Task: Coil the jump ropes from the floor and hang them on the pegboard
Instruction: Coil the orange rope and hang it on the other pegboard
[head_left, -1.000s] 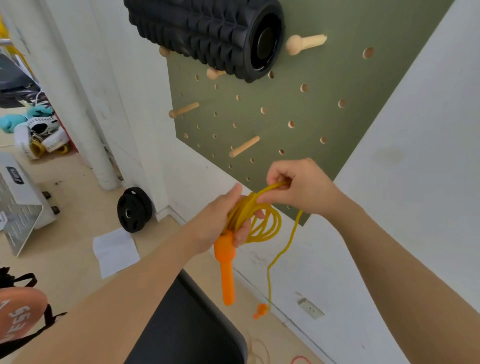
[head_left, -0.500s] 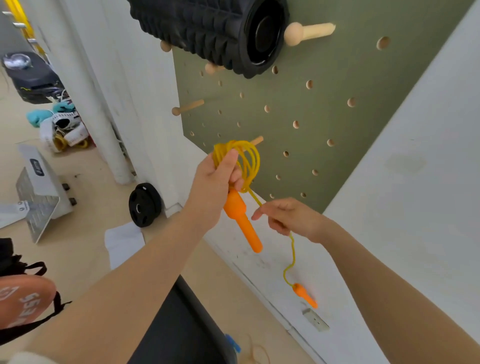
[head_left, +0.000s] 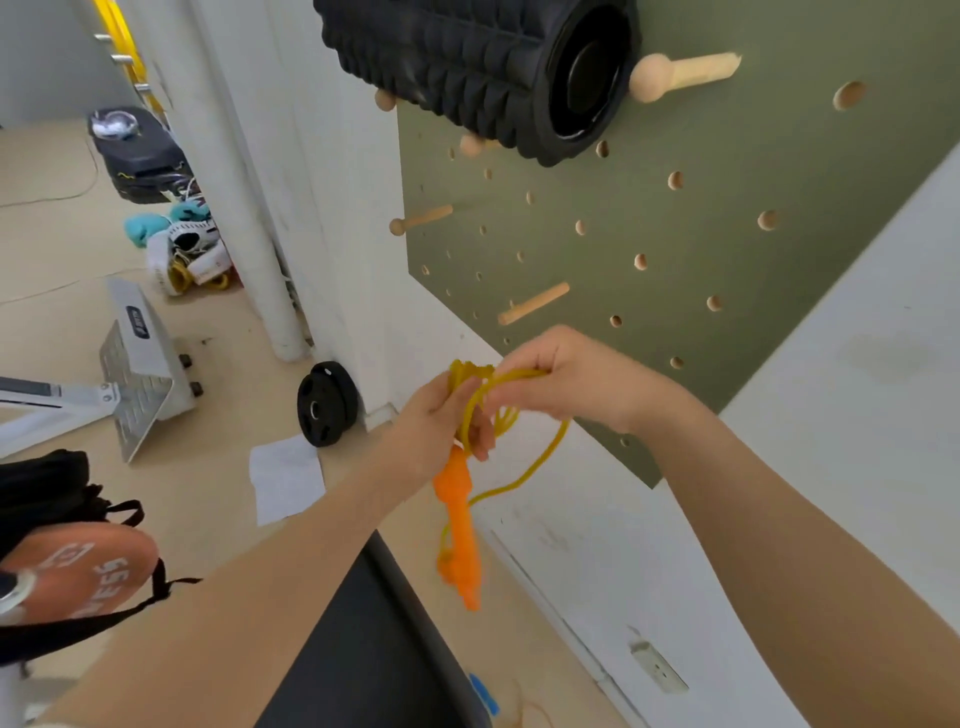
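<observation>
A yellow jump rope (head_left: 524, 465) with orange handles (head_left: 460, 525) is bunched in coils in front of the green pegboard (head_left: 727, 218). My left hand (head_left: 436, 428) grips the coils and the top of one handle, which hangs down. My right hand (head_left: 576, 382) pinches a strand of the rope just right of the coils. A loose loop sags below my right hand, and the second orange handle dangles near the first. A bare wooden peg (head_left: 532, 304) sticks out of the board just above my hands.
A black foam roller (head_left: 483, 67) rests on pegs at the board's top. More wooden pegs (head_left: 680, 75) (head_left: 421, 218) protrude. On the floor lie a black weight plate (head_left: 327, 405), a paper sheet (head_left: 285, 475), a metal step (head_left: 140, 364), shoes and a bag (head_left: 67, 566).
My left hand has lowered the coils from beside the peg. My right hand has risen from the hanging strand to the coils, drawing up the rope so the second handle hangs higher.
</observation>
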